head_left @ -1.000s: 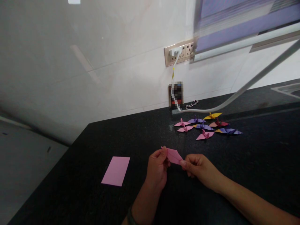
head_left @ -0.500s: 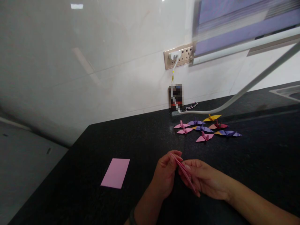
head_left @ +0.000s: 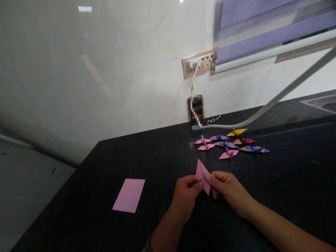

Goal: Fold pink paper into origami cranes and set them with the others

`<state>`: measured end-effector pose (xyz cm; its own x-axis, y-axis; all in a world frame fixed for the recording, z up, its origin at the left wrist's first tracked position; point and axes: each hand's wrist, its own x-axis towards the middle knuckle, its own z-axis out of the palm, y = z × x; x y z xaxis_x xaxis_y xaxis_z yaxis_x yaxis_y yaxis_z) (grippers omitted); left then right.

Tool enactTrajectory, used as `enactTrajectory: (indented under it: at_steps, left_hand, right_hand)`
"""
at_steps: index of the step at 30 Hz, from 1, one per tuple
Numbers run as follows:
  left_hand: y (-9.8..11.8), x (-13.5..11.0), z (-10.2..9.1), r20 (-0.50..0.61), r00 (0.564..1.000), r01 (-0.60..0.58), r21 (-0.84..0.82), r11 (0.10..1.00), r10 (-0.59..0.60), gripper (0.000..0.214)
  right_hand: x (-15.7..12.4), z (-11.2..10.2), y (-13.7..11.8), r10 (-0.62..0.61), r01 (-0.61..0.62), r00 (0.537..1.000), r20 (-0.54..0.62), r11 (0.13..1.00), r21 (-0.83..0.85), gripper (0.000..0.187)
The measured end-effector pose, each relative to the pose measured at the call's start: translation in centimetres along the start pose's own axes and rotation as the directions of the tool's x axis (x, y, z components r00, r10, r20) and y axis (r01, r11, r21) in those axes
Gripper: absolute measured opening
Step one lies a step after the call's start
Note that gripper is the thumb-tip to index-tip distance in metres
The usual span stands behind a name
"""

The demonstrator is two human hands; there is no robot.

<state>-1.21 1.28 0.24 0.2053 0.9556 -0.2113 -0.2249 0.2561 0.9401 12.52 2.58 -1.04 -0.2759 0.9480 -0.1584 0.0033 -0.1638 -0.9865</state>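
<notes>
Two hands, head view: the left hand and the right hand meet at one piece of paper over the table.
Folded pink paper: between the hands, one point aimed away from the person, another down between the two hands; creases run along its face.
Left fingers: closed in a pinch at the paper's left edge, thumb on the near face, the others mostly hidden behind.
Right fingers: narrowed on the paper's right edge, thumb pressed flat near its middle, the rest curled.
Left wrist: a dark band, partly cut off by the lower edge.
Pink sheet: flat on the table, well to the left of the hands.
Paper cranes: eight in a loose group beyond the hands, three pink, three purple, one yellow, one red; the nearest pink one sits just past the right hand.
Beaded strand: black and white, near the wall behind the cranes.
White cable: runs behind the cranes and up to a plug in the wall socket.
Pixelated item: against the wall, unreadable.
Blind: purple, upper right.
</notes>
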Motion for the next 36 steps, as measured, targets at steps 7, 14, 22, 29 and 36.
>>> enactTrajectory:
  at_steps: [7, 14, 22, 29, 36]
  left_hand:
    - [-0.9, 0.3, -0.2, -0.042, 0.999, 0.020, -0.100, 0.995, -0.025, 0.022]
    - [-0.6, 0.2, 0.4, 0.028, 1.000, 0.001, -0.144, 0.990, 0.003, 0.026]
    - [-0.4, 0.2, 0.2, 0.010, 1.000, 0.020, 0.046, 0.999, -0.020, 0.029]
    - [-0.7, 0.2, 0.3, 0.039, 0.999, 0.038, -0.059, 0.998, -0.036, 0.029]
    - [-0.8, 0.3, 0.1, -0.025, 1.000, -0.011, -0.113, 0.994, 0.008, 0.028]
  right_hand:
    - [0.3, 0.0, 0.3, -0.156, 0.141, 0.982, -0.104, 0.981, -0.137, 0.029]
    - [0.1, -0.2, 0.6, -0.310, 0.269, 0.948, -0.069, 0.899, -0.347, 0.034]
    - [-0.1, -0.4, 0.0, -0.398, 0.328, 0.916, -0.049, 0.814, -0.479, 0.023]
    - [-0.3, -0.7, -0.3, -0.498, 0.420, 0.867, -0.027, 0.758, -0.499, 0.018]
    - [-0.5, -0.7, -0.9, -0.487, 0.422, 0.874, -0.015, 0.772, -0.475, 0.014]
